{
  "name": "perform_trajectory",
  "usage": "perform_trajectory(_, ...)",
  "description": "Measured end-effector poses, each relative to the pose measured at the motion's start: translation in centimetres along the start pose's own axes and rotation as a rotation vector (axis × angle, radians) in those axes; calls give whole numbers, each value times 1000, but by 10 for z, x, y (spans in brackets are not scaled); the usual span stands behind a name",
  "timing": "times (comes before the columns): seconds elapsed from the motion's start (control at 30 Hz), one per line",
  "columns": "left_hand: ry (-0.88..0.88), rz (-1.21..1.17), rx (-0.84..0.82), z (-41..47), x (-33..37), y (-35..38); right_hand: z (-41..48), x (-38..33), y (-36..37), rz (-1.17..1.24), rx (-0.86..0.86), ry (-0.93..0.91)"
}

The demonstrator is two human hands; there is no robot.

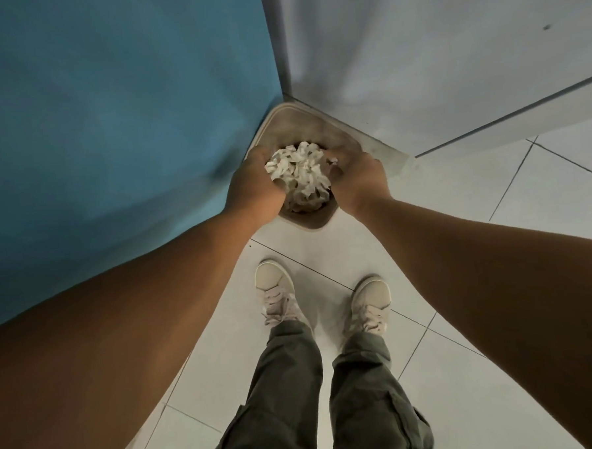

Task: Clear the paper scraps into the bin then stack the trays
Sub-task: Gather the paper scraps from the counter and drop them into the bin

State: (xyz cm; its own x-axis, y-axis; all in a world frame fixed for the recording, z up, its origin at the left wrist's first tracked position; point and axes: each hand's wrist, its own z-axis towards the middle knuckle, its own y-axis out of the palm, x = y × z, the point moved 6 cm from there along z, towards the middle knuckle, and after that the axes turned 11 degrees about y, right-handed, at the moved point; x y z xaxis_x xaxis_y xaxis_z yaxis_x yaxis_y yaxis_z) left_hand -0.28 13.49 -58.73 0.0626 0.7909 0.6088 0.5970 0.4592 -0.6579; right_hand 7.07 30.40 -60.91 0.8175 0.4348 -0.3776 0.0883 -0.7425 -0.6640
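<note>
The left hand (251,189) and right hand (357,183) cup one wad of paper scraps (298,172) directly above the bin (296,128), so it is best lowered inside the bin's mouth before letting go, lest pieces drift outside its rim.

Left arm (129,336) and right arm (496,282) are bare from the left hand (255,188) and right hand (357,183) back to the frame edge. Below the hands are pale beige lace-up trainers (273,284) with white soles and light laces. Below those are loose, creased olive-green cargo trousers (290,396) with side pockets.
</note>
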Motion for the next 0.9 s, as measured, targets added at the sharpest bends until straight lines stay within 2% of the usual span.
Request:
perform_trajectory(0.2,51,5,19,-33,58,-33,-62,-6,-52,112,38,-18)
perform_trajectory(0.47,223,109,77,-102,181,-107,-173,-71,-187,56,144,-258)
perform_trajectory(0.63,265,55,207,-150,264,-176,-237,-109,-274,38,207,-355)
perform_trajectory(0.9,449,62,469,-241,369,-298,-331,-174,-381,120,259,-589)
